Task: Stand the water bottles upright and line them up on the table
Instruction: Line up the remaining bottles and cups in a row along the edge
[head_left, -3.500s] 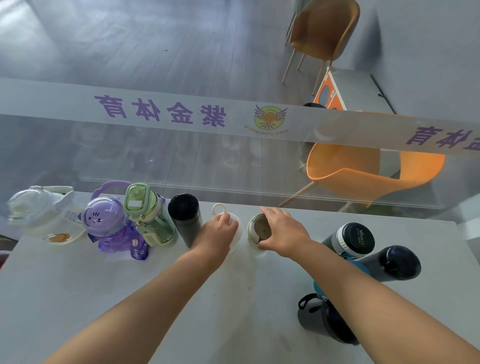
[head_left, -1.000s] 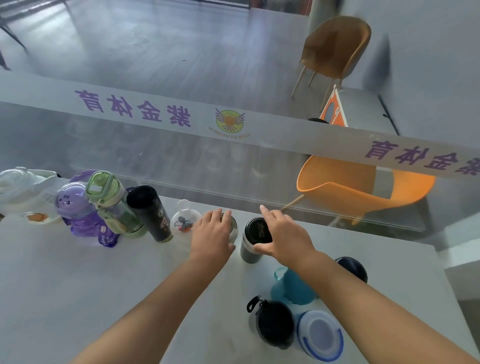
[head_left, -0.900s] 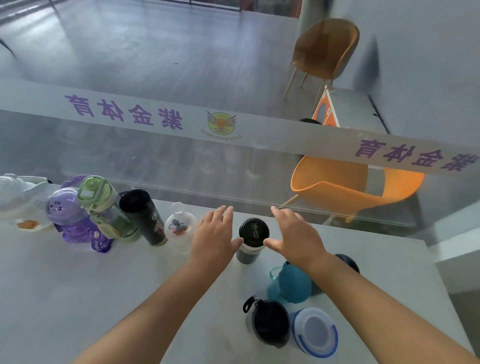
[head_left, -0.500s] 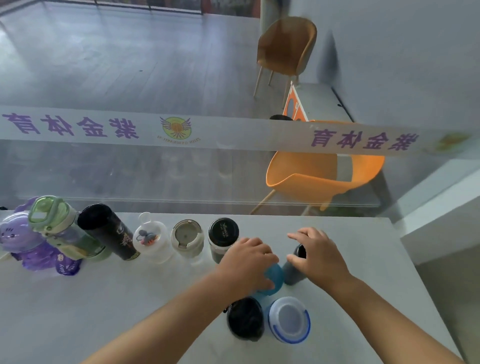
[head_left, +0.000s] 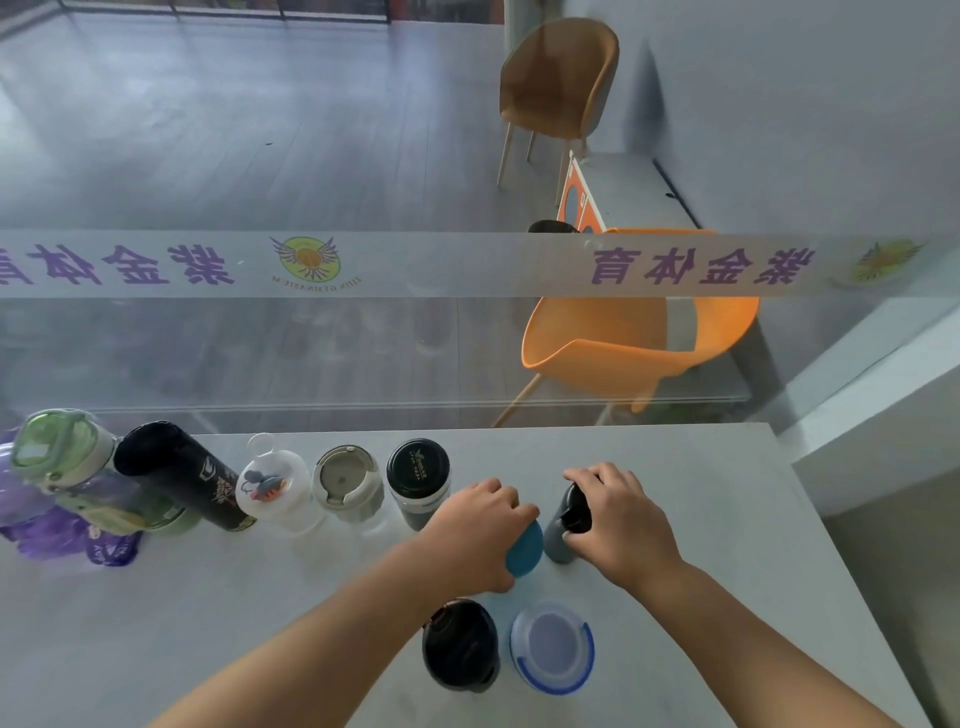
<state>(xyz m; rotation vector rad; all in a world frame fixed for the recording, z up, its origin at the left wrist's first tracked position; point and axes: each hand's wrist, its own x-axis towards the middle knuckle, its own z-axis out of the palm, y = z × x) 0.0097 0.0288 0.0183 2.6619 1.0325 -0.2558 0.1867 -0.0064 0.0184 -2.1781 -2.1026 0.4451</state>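
A: Where are the hands, and where are the bottles?

B: A person is standing at a pale grey table (head_left: 727, 519). The left hand (head_left: 478, 535) is curling over the round top of a teal bottle (head_left: 525, 548), gripping it from above. The right hand (head_left: 618, 519) is wrapping its fingers round the cap of a dark grey bottle (head_left: 566, 525) just beside it. Both bottles are standing near the middle of the table, just in front of the right end of a row along the far edge: a green bottle (head_left: 57, 457), a black flask (head_left: 176, 478), a clear bottle (head_left: 270, 488), a grey-lidded cup (head_left: 345, 480) and a black-capped bottle (head_left: 418, 478). Two more are waiting nearer the person: a black bottle (head_left: 460, 644) and a blue-rimmed bottle (head_left: 550, 647) with a clear lid.

A: How are they likely to be handling?

B: They are looking like hard, smooth cylinders of plastic or metal, stiff under the fingers and probably a little slippery. Whether they are holding water is not showing, so weight is uncertain. The dark grey one is looking tall and narrow, so it may be tipping easily. Taking it round the body below the cap seems safer than by the cap alone.
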